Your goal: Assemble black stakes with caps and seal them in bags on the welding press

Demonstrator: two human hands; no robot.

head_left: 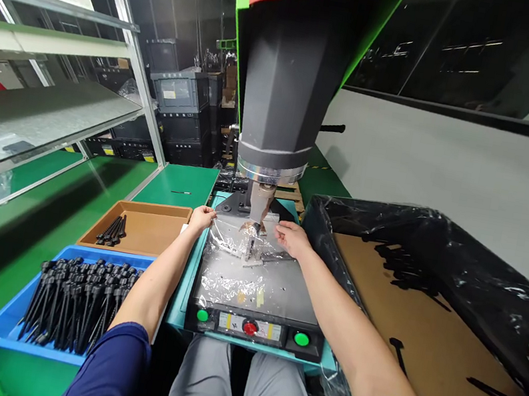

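Clear film point(232, 270) covers the machine's surface point(301, 299), with my two hands at its far edge. My left hand point(201, 218) is curled at the film's left corner; I cannot tell if it pinches. My right hand point(291, 237) lies flat and loose on the film. One small part point(250, 250) stands between them, under the horn point(261, 201). Two trays, blue point(3, 333) and brown point(154, 234), crowd my left; one lined box point(487, 262) walls the right. Three buttons point(302, 339) line the near edge, with free film ahead of them.

Black pins point(74, 301) fill a blue tray point(3, 333) beside a brown tray point(156, 237). The dark grey press point(285, 73) has a teal base point(177, 308), with green buttons point(302, 339) flanking a red button point(249, 328). A black liner point(462, 258) wraps the brown cardboard box point(427, 320).
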